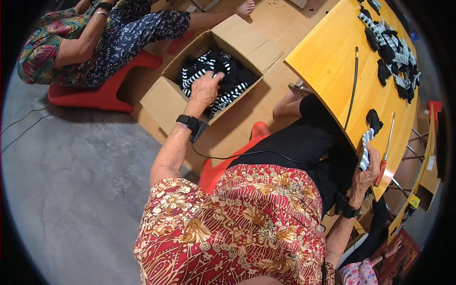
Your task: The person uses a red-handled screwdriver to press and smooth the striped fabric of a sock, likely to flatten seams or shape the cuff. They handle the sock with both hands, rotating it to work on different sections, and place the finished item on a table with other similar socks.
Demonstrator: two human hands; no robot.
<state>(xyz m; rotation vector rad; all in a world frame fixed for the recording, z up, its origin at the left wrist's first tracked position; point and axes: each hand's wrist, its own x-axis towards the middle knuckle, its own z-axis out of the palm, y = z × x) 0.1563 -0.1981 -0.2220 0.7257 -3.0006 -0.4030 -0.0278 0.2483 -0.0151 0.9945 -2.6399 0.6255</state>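
Observation:
My left hand (205,89) reaches over the cardboard box (172,75), its fingers apart and slightly blurred above a heap of black-and-white striped fabric pieces (230,98). Whether the fingertips touch the fabric I cannot tell. At the near edge of the yellow table (317,52), my right hand (365,172) is closed on a grey-and-white striped fabric tube (365,145). The tube's black, bunched end (374,120) lies on the tabletop. Beside that hand rests a screwdriver (383,166) with a red handle and a long thin shaft.
A black rod (352,90) lies along the table. Farther back is a pile of striped and black fabric pieces (393,50). Another person (90,47) sits on a red stool (102,90) left of the box. A cable runs from my left wristband (189,124) across my lap.

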